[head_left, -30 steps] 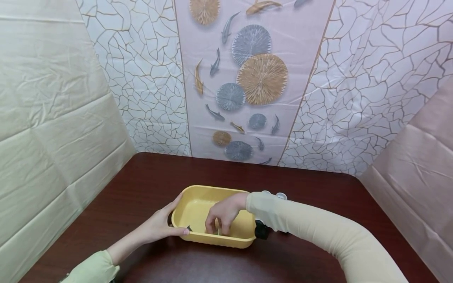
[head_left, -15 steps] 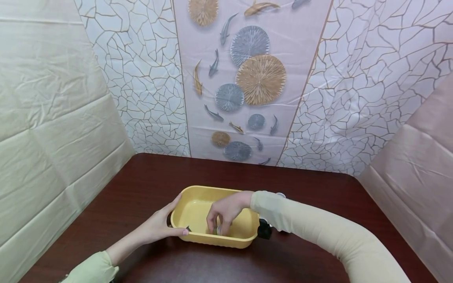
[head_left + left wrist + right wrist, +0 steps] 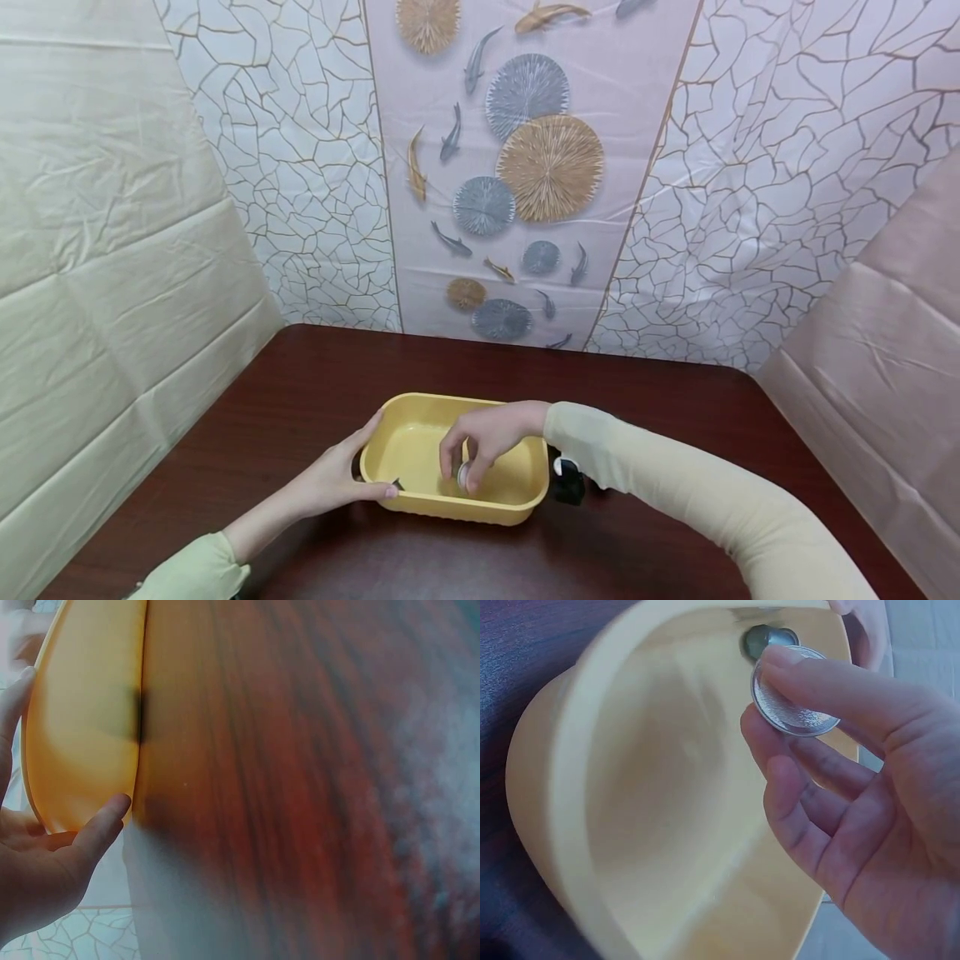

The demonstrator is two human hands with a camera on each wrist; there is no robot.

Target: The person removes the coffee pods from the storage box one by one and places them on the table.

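My right hand (image 3: 491, 437) is inside the yellow plastic box (image 3: 412, 407) and pinches a round silver coin (image 3: 463, 476) between thumb and fingers. In the right wrist view the coin (image 3: 799, 705) has a raised, clear-looking rim and is tilted, above the floor of the box. My left hand (image 3: 341, 475) holds the left end of the box, with its thumb along the front rim and its fingers round the far left side. A small dark round piece (image 3: 761, 641) with a shiny part lies in the box near the left hand; its kind is unclear.
The box stands on a dark red-brown table (image 3: 322, 375). A black device (image 3: 568, 483) hangs by my right wrist, just outside the box's right end. Patterned cloth (image 3: 330, 208) stands behind the table, with plain cloth walls at both sides.
My right hand has risen a little and shifted slightly right, lifting the coin from the floor of the box. The left hand and the box have hardly moved.
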